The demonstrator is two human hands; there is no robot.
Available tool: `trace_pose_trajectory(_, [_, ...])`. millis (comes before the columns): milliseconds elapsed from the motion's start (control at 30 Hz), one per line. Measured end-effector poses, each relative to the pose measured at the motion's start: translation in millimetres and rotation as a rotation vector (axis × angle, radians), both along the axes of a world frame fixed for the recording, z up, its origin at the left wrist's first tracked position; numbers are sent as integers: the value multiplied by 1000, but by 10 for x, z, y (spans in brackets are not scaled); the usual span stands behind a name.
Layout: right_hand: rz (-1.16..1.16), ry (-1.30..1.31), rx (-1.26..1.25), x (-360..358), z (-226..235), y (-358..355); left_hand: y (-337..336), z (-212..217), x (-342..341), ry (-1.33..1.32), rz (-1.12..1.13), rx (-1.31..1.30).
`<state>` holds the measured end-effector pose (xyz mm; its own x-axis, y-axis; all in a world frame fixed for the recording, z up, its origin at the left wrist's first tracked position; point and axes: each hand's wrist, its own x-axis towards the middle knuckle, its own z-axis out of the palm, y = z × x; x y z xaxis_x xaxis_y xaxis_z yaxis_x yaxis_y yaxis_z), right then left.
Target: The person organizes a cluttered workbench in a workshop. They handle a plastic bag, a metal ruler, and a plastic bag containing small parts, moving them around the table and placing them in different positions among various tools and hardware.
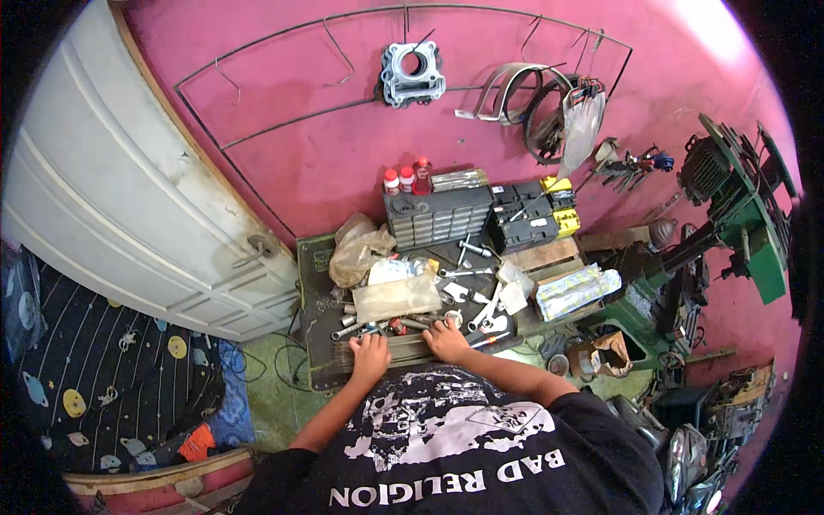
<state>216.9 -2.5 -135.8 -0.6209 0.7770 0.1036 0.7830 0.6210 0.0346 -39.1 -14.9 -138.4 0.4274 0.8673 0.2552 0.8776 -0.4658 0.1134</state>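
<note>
two sets of curled fingers, left hand (370, 355) and right hand (447, 342), grip unclear, had a ribbed strip (408, 350) running sideways between them, close to both.

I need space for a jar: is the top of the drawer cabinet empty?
No, red-capped bottles stand on top of the drawer cabinet.

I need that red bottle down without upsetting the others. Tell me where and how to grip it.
Probably grip the red bottle around its upper body, below the cap, from the near side: it stands upright on the drawer cabinet, its front looks unblocked, and white bottles stand close on its left.
</note>
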Motion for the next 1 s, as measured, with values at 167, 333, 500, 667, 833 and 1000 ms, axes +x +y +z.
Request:
trace_pose_trajectory(167, [36, -68, 5, 45, -113, 46, 9, -37, 18, 52, -8, 8])
trace_pose_trajectory(333, [62, -76, 35, 31, -129, 72, 35, -107, 7, 65, -48, 8])
trace_pose_trajectory(500, [77, -106, 49, 9, -142, 58, 115, -90, 13, 34, -62, 3])
trace_pose_trajectory(667, [107, -92, 149, 2, -120, 47, 133, -124, 26, 46, -86, 39])
trace_pose_trajectory(833, [142, -57, 124, 16, -7, 45, 70, -106, 42, 23, -80, -14])
trace_pose_trajectory(1000, [70, -52, 53, 31, -72, 70, 99, -36, 80, 14, -83, -63])
